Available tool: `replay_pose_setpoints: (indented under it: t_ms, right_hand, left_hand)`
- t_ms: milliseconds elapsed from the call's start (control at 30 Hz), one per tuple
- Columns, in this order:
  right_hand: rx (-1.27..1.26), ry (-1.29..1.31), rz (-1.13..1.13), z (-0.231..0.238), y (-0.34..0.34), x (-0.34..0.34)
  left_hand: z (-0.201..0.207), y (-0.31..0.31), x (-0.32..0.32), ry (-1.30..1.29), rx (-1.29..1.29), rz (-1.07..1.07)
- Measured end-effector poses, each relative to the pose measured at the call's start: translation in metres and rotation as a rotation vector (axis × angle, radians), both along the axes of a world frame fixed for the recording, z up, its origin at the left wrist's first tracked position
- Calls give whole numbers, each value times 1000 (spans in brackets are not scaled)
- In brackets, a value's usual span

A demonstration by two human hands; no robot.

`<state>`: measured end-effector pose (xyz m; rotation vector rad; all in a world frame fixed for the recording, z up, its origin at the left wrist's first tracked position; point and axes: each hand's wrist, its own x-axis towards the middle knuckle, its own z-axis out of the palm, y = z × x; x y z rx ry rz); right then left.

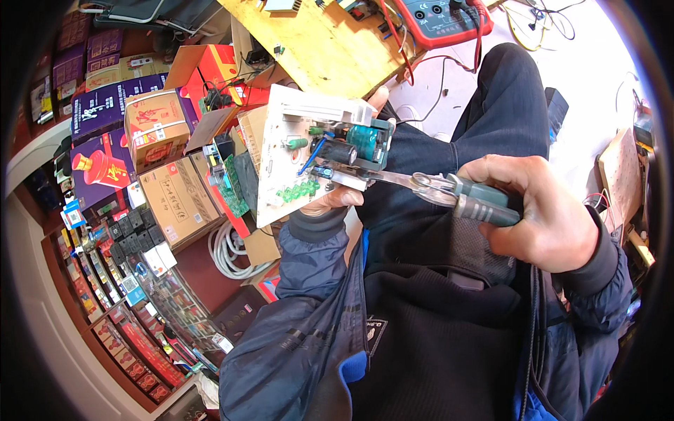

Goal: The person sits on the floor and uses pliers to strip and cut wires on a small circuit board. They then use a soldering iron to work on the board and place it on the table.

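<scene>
Wearing a dark blue jacket [288, 358] and sitting in dark trousers [505, 105], with cardboard boxes [179, 200] standing to the left. Facing a yellow tabletop [323, 52] at the upper edge, with a red meter [428, 28] near its right end. Holding a white circuit board [286, 165] left of centre, beside the trousers — grasping it from behind with the left hand [330, 202], with digits showing at its upper and lower edges. Clasping green-gripped pliers [439, 191] in the right hand [540, 214] and aiming their jaws leftward at the board's right side; not being able to tell any exact contact at the tips. Showing, on the board's face, a teal block [361, 142], a dark cylinder [340, 151] beside it, a slim blue strip [313, 156] and — smallest — little green parts [298, 191].
</scene>
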<state>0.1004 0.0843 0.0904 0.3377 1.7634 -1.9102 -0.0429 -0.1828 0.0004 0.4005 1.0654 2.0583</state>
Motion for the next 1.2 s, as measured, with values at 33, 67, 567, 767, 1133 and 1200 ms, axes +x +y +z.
replay_pose_setpoints:
  t_ms: [33,67,567,767,1133,1200]
  right_hand:
    - [2,-8,0,0,0,0]
    - [5,-16,1,1,1,-1]
    - [14,-153,97,8,4,-16]
    - [-21,-159,130,3,-11,-27]
    - [-148,-200,292,-15,-64,-65]
    - [-130,-191,348,-22,-72,-70]
  left_hand:
    - [0,1,0,33,-22,-4]
    - [1,2,-1,28,-10,-23]
    - [-12,-3,2,-5,155,-23]
    - [-14,-27,17,-89,131,121]
    - [-14,-96,42,-315,158,316]
    - [-17,-104,45,-302,131,368]
